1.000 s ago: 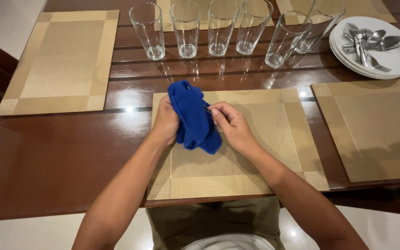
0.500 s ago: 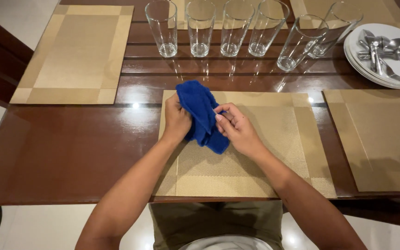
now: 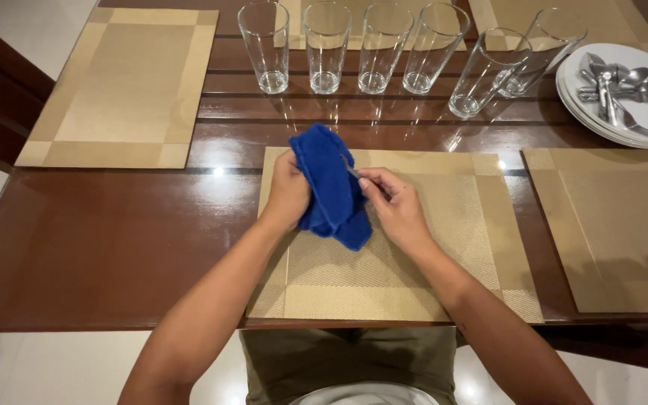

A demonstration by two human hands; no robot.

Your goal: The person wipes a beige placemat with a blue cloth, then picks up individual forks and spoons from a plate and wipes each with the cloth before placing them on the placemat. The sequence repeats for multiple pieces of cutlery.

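My left hand [image 3: 285, 191] grips a bunched blue cloth [image 3: 330, 187] above the beige placemat [image 3: 414, 255] in front of me. A thin metal utensil handle [image 3: 355, 174] sticks out of the cloth's right side; the rest of it is wrapped inside the cloth. My right hand [image 3: 395, 210] pinches that handle between thumb and fingers. Both hands hover just over the placemat's upper left part.
Several empty tall glasses [image 3: 325, 46] stand in a row at the far side of the dark wooden table [image 3: 114, 232]. A stack of white plates [image 3: 643, 112] holding cutlery [image 3: 610, 79] sits at the far right. More placemats [image 3: 118, 86] lie left and right.
My right hand slid a little to the right along the utensil handle, so more metal shows. The camera view shifted slightly between the first frame and now.
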